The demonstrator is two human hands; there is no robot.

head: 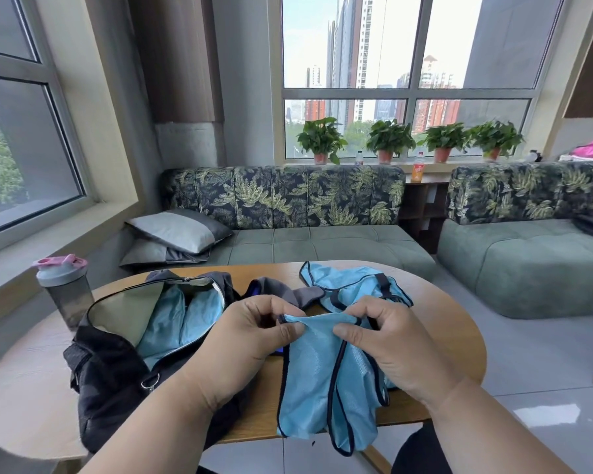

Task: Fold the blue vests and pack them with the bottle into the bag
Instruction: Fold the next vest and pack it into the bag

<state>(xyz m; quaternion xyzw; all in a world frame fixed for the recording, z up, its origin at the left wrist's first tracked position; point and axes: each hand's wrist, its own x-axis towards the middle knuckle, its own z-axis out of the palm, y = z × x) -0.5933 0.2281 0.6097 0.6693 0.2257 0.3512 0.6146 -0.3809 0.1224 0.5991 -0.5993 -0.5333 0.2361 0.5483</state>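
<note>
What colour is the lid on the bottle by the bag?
Pink flip cap on a grey lid, atop the dark see-through bottle, left of the bag. Head view, the only one.

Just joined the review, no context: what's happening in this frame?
A person is packing blue vests into a dark bag on a wooden table. Both hands, left hand and right hand, pinch the top edge of one blue vest, which hangs over the table's near edge. Blue fabric already lies inside the open bag, and another vest lies on the table behind. The pink-lidded bottle stands left of the bag, not yet packed.
</note>
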